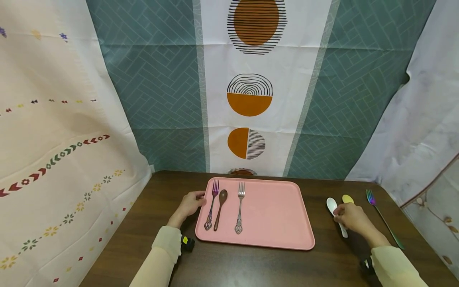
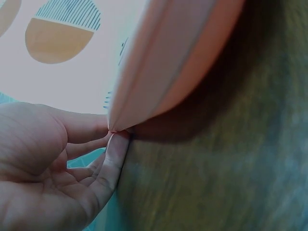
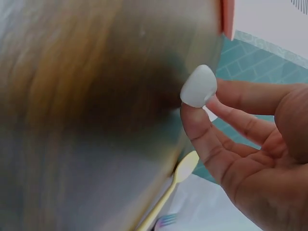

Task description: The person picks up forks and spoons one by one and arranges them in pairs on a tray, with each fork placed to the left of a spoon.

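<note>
My left hand [image 1: 190, 205] pinches the left rim of a pink tray [image 1: 272, 211]; the left wrist view shows thumb and finger meeting at the tray's edge [image 2: 144, 91]. On the tray's left half lie a fork with purple tines [image 1: 215, 191], a dark brown spoon [image 1: 223, 196] and a silver fork [image 1: 241, 199], handles toward me. Right of the tray, my right hand [image 1: 353, 218] holds a white spoon [image 1: 331, 204] between thumb and fingers, around its handle. The end of that handle [image 3: 199, 86] points at the camera in the right wrist view.
Beyond the right hand lies a yellow spoon [image 1: 348, 199], its handle hidden by the hand in the head view. A rainbow-coloured fork [image 1: 381, 217] lies further right, near the edge of the dark wooden table [image 1: 251, 267]. Patterned cloths [image 1: 172, 79] hang behind and at both sides.
</note>
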The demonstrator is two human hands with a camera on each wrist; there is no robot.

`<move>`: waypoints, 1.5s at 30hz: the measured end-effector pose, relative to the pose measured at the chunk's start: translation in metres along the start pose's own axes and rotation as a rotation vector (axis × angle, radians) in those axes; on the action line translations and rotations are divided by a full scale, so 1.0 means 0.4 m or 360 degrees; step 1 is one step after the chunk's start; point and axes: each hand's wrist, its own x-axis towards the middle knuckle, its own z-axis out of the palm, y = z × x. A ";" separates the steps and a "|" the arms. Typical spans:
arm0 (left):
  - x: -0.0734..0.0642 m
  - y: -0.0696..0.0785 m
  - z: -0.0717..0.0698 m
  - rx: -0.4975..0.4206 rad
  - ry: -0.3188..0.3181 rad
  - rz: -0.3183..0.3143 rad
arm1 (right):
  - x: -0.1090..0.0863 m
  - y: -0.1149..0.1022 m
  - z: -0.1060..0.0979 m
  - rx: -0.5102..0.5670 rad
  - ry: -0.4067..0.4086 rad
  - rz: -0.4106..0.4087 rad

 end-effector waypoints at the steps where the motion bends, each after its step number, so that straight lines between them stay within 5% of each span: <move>1: 0.000 0.000 -0.001 0.0002 0.0000 0.0001 | 0.002 -0.004 -0.001 0.0046 -0.0002 0.0012; 16: -0.003 0.003 -0.001 0.0008 0.0029 0.0036 | 0.026 -0.107 -0.008 0.0618 -0.0177 0.0063; 45: -0.006 0.008 0.001 0.0000 0.0028 0.0011 | 0.070 -0.282 0.089 0.0712 -0.0246 -0.0022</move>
